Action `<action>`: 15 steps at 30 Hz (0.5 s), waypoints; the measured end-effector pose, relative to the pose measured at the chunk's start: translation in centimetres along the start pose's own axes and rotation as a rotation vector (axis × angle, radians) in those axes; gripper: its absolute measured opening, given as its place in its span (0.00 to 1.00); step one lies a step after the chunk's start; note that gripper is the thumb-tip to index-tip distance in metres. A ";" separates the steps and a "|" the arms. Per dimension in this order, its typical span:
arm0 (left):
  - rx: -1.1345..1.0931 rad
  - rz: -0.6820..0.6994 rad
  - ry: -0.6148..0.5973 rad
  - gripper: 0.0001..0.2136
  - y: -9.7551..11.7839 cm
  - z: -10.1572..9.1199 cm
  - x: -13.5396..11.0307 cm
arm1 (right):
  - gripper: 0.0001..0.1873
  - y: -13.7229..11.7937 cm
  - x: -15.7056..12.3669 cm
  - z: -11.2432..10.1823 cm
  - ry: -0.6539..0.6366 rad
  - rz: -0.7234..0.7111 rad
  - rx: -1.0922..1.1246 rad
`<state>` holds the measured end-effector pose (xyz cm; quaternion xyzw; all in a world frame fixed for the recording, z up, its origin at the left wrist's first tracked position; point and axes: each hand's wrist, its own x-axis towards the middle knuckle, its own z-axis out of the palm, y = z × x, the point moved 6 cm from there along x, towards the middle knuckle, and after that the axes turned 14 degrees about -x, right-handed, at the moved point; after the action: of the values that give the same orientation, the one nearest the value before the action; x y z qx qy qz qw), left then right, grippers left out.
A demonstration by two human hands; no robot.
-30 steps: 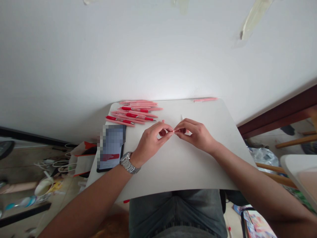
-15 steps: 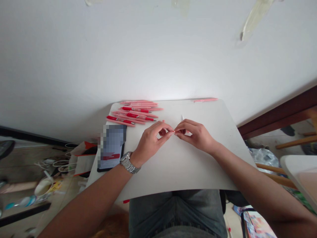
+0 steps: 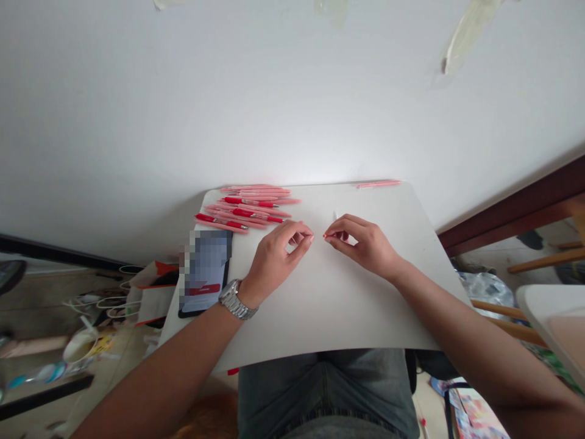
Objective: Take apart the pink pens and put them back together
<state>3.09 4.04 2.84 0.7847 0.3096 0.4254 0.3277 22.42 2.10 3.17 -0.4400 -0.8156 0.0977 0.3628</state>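
My left hand (image 3: 280,249) hovers over the white table with thumb and forefinger pinched together. A bit of pink shows behind its fingers, but what it holds, if anything, I cannot make out. A short gap to the right, my right hand (image 3: 361,241) pinches a tiny reddish piece (image 3: 325,236) between its fingertips. Just behind that hand a small white piece (image 3: 336,215) is partly visible. To the left of my hands lies a pile of pink pens (image 3: 269,197), with several red-gripped pens (image 3: 214,222) among them.
A phone (image 3: 205,274) rests on the table's left side, its screen partly blurred. One pink pen (image 3: 379,183) lies along the back edge, against the wall. The white table (image 3: 329,317) reaches my lap. Right of it stands another pale surface (image 3: 548,305).
My hands have moved apart; their fingertips met at a tiny piece before. The reddish piece now stays in my right fingertips, and my left hand has shifted slightly left.
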 end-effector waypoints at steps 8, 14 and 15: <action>0.283 -0.102 -0.032 0.09 -1.7 -0.3 0.0 | 0.02 0.7 0.0 -0.2 0.014 0.085 -0.048; 0.359 -0.084 -0.090 0.10 -2.1 0.0 -0.2 | 0.02 1.0 -0.1 -0.3 0.022 0.121 -0.052; 0.355 -0.079 -0.094 0.09 -2.1 0.1 -0.2 | 0.02 1.1 -0.1 -0.4 0.023 0.128 -0.047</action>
<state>2.65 5.13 1.09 0.8363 0.3948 0.3139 0.2149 23.37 2.60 2.88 -0.5008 -0.7835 0.0966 0.3550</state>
